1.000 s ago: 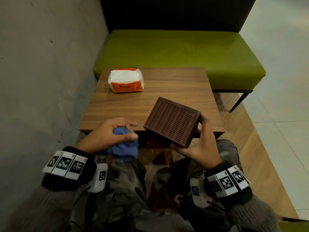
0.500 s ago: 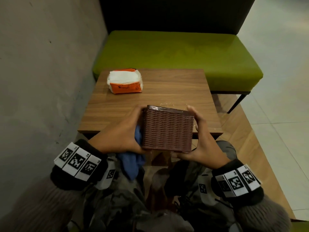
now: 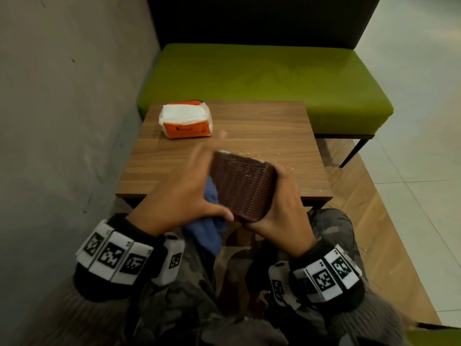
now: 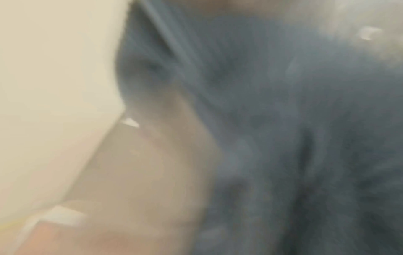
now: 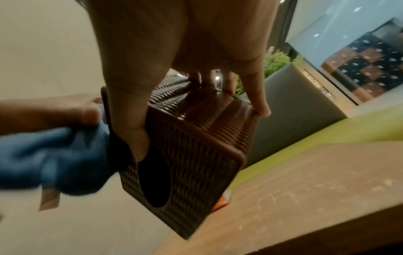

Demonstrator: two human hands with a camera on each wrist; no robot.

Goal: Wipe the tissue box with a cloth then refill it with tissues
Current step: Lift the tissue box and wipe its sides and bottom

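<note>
My right hand (image 3: 282,203) grips a brown woven tissue box (image 3: 244,188) in the air over the near edge of the table, thumb at its near corner. In the right wrist view the box (image 5: 196,138) shows its dark oval opening (image 5: 154,177), with my right hand (image 5: 185,69) clamped over it. My left hand (image 3: 184,193) holds a blue cloth (image 3: 212,221) against the box's left side; its fingers are motion-blurred. That cloth (image 5: 54,158) bunches under the left fingers (image 5: 65,112). The left wrist view is blurred, mostly filled by the cloth (image 4: 283,120).
An orange and white tissue pack (image 3: 185,119) lies at the far left of the small wooden table (image 3: 274,136). Behind the table stands a green bench (image 3: 262,78). A grey wall runs close on the left. My knees are under the table's near edge.
The box came from the right to the centre and turned. My left hand brought the cloth up from my lap and now rubs it along the box's left side.
</note>
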